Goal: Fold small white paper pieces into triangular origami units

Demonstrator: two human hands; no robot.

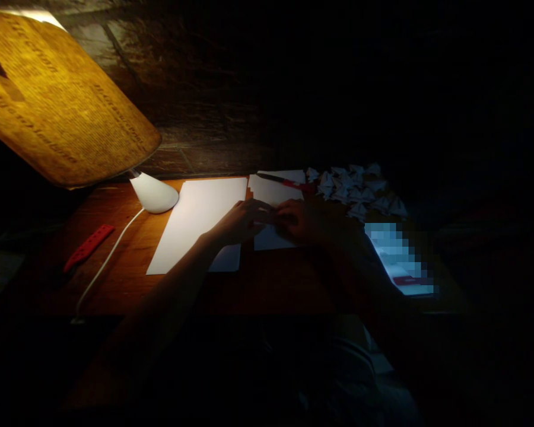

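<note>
The left forearm (184, 270) and right forearm (360, 270) reach forward and converge, the right deeper in shadow. The left hand (245, 216) and right hand (297, 218) sit close together, palms down, the 2 sets of fingers (288, 207) bent inward, grip too dark to tell.

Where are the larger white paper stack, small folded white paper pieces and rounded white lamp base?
Larger white paper stack (202, 219): head view, top sheet's middle.
Small folded white paper pieces (340, 193): head view, a central piece.
Rounded white lamp base (156, 194): head view, its side.

A wooden table (285, 287) crossed mid-frame; left sat a red tool (89, 246), cord (108, 258) and lamp base (155, 193); centre, a large paper stack (196, 225) and smaller stack (267, 238); right, folded papers (342, 188) (clustered) and a glowing device (394, 258).
</note>
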